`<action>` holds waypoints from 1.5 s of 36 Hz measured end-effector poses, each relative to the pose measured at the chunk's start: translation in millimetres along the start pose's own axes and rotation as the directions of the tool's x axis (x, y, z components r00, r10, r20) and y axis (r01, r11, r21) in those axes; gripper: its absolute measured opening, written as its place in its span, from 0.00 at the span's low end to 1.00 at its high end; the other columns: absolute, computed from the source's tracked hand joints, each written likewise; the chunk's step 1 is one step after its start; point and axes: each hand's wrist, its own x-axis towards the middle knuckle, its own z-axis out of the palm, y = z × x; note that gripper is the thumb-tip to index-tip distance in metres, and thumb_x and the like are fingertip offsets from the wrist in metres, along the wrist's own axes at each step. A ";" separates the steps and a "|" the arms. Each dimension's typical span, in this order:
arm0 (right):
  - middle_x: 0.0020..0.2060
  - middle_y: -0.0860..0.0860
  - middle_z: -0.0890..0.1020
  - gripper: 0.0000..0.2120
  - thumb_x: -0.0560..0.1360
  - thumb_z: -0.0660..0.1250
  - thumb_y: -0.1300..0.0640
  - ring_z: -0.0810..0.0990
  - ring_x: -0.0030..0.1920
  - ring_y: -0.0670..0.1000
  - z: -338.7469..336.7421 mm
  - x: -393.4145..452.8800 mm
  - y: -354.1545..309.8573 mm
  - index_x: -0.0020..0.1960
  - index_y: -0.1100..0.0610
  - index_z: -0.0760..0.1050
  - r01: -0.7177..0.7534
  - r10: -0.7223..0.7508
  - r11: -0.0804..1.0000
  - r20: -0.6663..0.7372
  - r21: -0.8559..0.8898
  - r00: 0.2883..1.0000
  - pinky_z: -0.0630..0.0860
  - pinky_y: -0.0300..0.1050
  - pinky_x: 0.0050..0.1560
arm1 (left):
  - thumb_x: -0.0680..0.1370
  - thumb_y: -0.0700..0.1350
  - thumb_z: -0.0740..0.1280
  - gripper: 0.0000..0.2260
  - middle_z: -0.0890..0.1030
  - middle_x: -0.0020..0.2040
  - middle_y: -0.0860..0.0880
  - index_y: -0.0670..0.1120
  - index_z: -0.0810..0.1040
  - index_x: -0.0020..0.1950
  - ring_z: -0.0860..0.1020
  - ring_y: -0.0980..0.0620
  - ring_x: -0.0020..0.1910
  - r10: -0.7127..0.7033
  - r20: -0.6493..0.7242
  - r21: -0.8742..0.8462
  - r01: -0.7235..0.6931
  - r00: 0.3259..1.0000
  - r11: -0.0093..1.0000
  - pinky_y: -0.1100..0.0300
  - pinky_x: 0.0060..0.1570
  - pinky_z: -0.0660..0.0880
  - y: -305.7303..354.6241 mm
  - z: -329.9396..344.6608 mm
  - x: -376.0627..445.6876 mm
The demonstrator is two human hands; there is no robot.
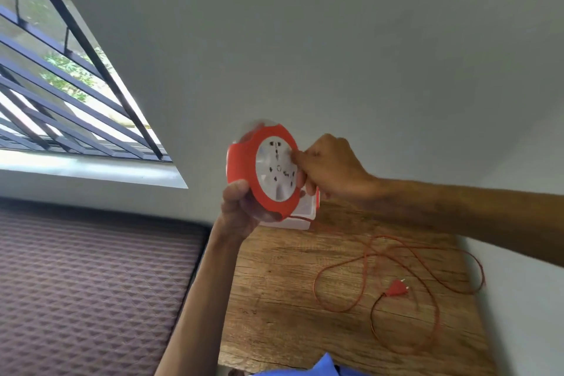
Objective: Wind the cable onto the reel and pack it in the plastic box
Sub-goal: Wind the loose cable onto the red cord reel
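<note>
My worry is the thin orange cable [364, 256], sprawled in loose loops over the wooden tabletop [274, 299] below the round orange-and-white plastic reel [268, 169]: it could knot as I wind. My left hand [239, 210] grips the reel's lower rim; my right hand [328, 166] pinches its white face. The white plastic box [300, 215] sits behind the reel.

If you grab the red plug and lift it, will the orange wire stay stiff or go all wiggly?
Probably wiggly: the orange wire lies in loose, uneven loops on the wooden table, so it likely droops and trails behind the red plug. It looks thin, so probably light. The loops cross each other, so they may tangle.
</note>
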 end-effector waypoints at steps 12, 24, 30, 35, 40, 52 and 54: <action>0.65 0.65 0.81 0.33 0.80 0.75 0.57 0.86 0.42 0.58 -30.8 -0.8 21.4 0.78 0.47 0.59 0.824 -0.708 -0.175 0.650 -0.539 0.276 0.86 0.46 0.36 | 0.79 0.60 0.77 0.40 0.76 0.73 0.33 0.41 0.68 0.84 0.79 0.31 0.69 0.021 -0.055 -0.021 -0.022 0.998 1.000 0.27 0.66 0.78 -8.8 -15.5 -24.3; 0.76 0.69 0.64 0.36 0.82 0.60 0.70 0.84 0.49 0.65 -47.8 20.5 6.9 0.82 0.44 0.55 0.849 -0.444 -0.474 0.896 -0.236 0.002 0.85 0.54 0.40 | 0.84 0.60 0.71 0.39 0.73 0.77 0.32 0.39 0.63 0.86 0.77 0.29 0.72 -0.086 0.092 -0.080 0.093 0.992 0.992 0.25 0.69 0.75 -24.7 -17.9 -21.2; 0.60 0.67 0.82 0.29 0.84 0.65 0.63 0.85 0.35 0.55 -45.8 28.0 14.7 0.81 0.49 0.61 0.748 -0.539 -0.575 0.841 -0.332 -0.041 0.79 0.44 0.29 | 0.79 0.62 0.76 0.41 0.76 0.73 0.33 0.41 0.68 0.84 0.80 0.30 0.67 -0.086 -0.022 -0.047 0.085 0.996 0.995 0.28 0.66 0.78 -29.8 -13.1 -19.7; 0.40 0.59 0.87 0.26 0.83 0.68 0.41 0.77 0.23 0.55 -20.5 10.8 14.6 0.68 0.62 0.80 0.839 -0.783 -0.003 0.523 -0.545 0.337 0.71 0.40 0.24 | 0.78 0.61 0.77 0.42 0.77 0.71 0.32 0.38 0.67 0.83 0.81 0.31 0.64 -0.074 -0.076 0.016 0.075 0.994 0.997 0.29 0.65 0.78 -21.9 -15.4 -14.3; 0.20 0.53 0.78 0.38 0.84 0.57 0.33 0.73 0.19 0.47 11.5 0.6 8.4 0.31 0.62 0.78 0.273 -0.295 0.917 -0.033 -0.292 0.955 0.71 0.41 0.28 | 0.80 0.61 0.74 0.41 0.76 0.71 0.31 0.37 0.66 0.83 0.77 0.30 0.67 -0.042 -0.054 0.047 0.044 0.998 0.998 0.26 0.71 0.65 -20.6 -16.0 -12.8; 0.63 0.63 0.82 0.30 0.78 0.78 0.58 0.86 0.46 0.59 -5.2 2.9 38.5 0.75 0.52 0.68 0.826 -0.732 0.035 0.548 -0.562 0.404 0.85 0.50 0.36 | 0.81 0.62 0.73 0.43 0.71 0.78 0.31 0.40 0.61 0.87 0.73 0.28 0.74 -0.112 -0.087 -0.050 0.108 0.990 0.993 0.16 0.71 0.63 -27.8 -27.9 -30.1; 0.66 0.66 0.80 0.33 0.78 0.76 0.60 0.85 0.47 0.61 -9.7 7.9 37.6 0.76 0.51 0.63 0.853 -0.719 -0.020 0.601 -0.521 0.350 0.86 0.51 0.36 | 0.83 0.61 0.71 0.42 0.70 0.79 0.32 0.40 0.59 0.88 0.72 0.28 0.76 -0.084 -0.055 -0.087 0.079 0.995 0.993 0.21 0.71 0.69 -25.1 -28.2 -29.2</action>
